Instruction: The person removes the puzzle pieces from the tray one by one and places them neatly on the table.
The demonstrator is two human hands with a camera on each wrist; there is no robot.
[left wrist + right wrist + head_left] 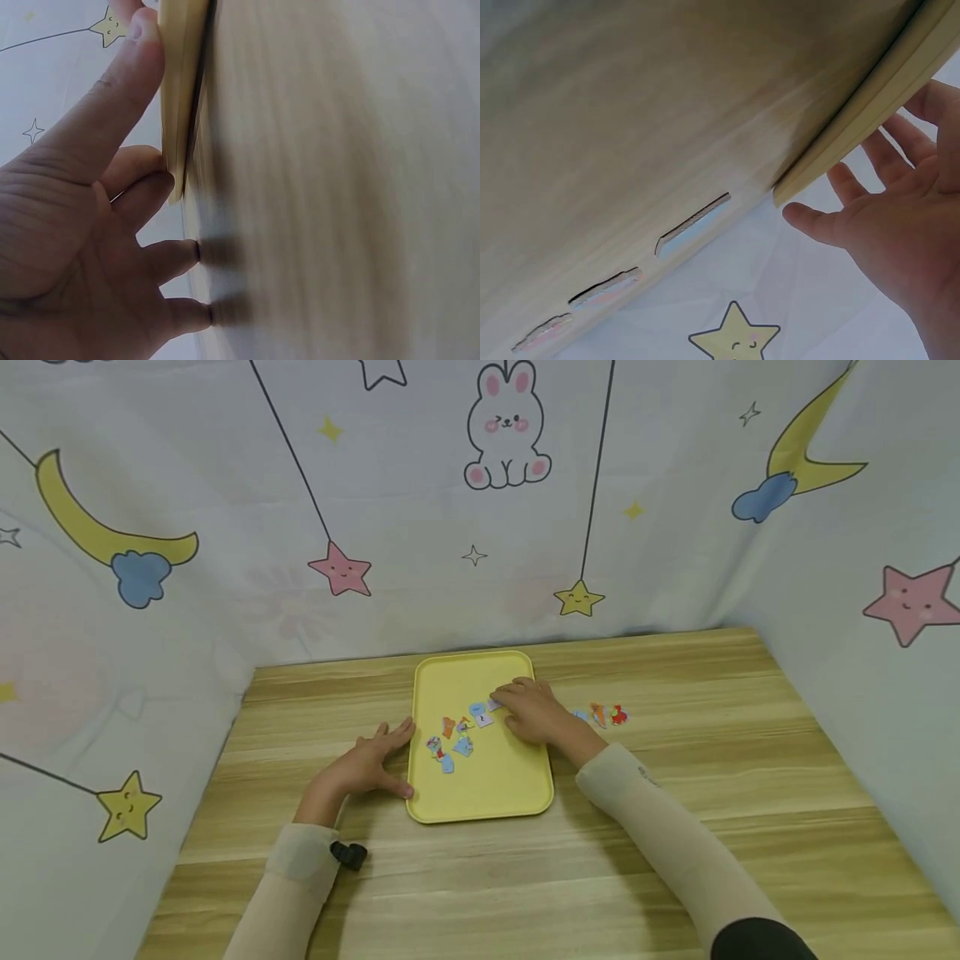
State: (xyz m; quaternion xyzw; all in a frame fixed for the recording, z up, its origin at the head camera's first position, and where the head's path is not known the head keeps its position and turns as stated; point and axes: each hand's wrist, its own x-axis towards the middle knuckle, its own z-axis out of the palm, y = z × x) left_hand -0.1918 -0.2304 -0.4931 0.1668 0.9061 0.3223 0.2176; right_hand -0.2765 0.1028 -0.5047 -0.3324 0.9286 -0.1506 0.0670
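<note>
No text or number is clearly legible.

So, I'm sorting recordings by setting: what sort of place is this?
Probably an indoor play or recording booth: cartoon-printed cloth hangs behind and beside a wood-grain table, where a yellow tray holds small puzzle-like pieces.

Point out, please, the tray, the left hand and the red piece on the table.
Tray (487, 789), head view: bare floor toward its near edge.
Left hand (363, 766), head view: back of the hand.
Red piece (618, 715), head view: middle of its upper face.
</note>
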